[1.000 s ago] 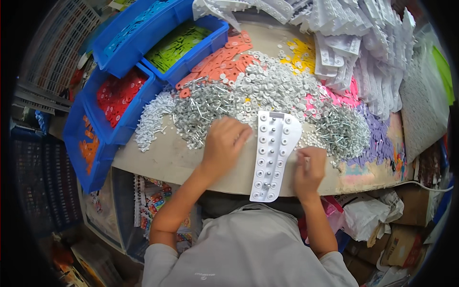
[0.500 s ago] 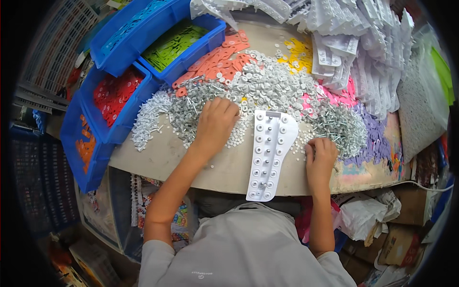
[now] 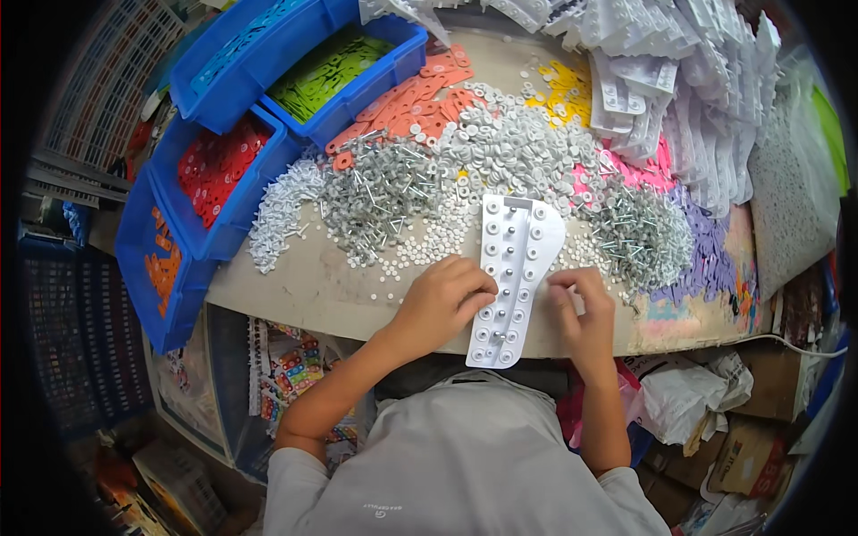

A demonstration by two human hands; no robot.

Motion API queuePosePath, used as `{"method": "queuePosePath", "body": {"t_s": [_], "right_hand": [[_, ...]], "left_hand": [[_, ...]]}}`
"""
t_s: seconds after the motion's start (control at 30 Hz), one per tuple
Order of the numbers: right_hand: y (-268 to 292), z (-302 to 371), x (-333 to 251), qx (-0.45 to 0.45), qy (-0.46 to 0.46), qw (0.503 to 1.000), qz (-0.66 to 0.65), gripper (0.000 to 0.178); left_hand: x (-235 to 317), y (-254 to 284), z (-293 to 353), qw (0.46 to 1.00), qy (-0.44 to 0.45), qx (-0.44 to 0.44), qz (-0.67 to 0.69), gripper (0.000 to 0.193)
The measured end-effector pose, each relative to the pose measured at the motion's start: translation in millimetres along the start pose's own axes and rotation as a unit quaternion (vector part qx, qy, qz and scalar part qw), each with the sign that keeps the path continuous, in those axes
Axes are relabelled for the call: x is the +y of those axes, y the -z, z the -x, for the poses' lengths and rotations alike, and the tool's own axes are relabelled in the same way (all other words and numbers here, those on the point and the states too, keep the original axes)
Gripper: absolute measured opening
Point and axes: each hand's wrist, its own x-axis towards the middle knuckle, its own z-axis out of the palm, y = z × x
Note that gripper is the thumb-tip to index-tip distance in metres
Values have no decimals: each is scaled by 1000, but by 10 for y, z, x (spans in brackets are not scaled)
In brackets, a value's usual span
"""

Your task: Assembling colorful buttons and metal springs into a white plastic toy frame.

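Observation:
A long white plastic panel (image 3: 517, 268) lies on the table in front of me, its lower end at the front edge. Ring-shaped sockets run along both its sides, and several metal pins stand in the middle groove. My left hand (image 3: 444, 302) is at the panel's left edge, thumb and fingers pinched together; whatever is between the fingertips is too small to make out. To the right of the panel is my right hand (image 3: 585, 313), its fingers curled in toward the thumb; any small part in it cannot be made out.
Beyond the panel spread heaps of grey pins (image 3: 380, 192), white rings (image 3: 518, 147) and more pins (image 3: 648, 232). Blue bins (image 3: 357, 89) with coloured pieces stand at the left. White panels (image 3: 635, 45) are piled at the far right, above purple pieces (image 3: 697, 246).
My left hand has come back from the left pin heap toward the panel's left edge. My right hand has shifted slightly nearer to me and turned, its fingers curled.

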Motion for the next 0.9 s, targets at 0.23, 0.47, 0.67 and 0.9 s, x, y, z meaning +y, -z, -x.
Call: {"method": "queuePosePath", "body": {"t_s": [0.23, 0.47, 0.67, 0.9], "right_hand": [[-244, 5, -9, -26, 94, 993, 66, 5], [-338, 63, 43, -4, -19, 999, -29, 8], [-455, 111, 276, 92, 206, 967, 121, 18], [-408, 111, 248, 105, 231, 954, 159, 21]], "left_hand": [[107, -37, -20, 985, 145, 3, 90, 8], [-43, -118, 21, 989, -86, 71, -98, 13], [-153, -210, 62, 994, -50, 101, 0, 12], [-287, 130, -418, 964, -33, 180, -193, 11]]}}
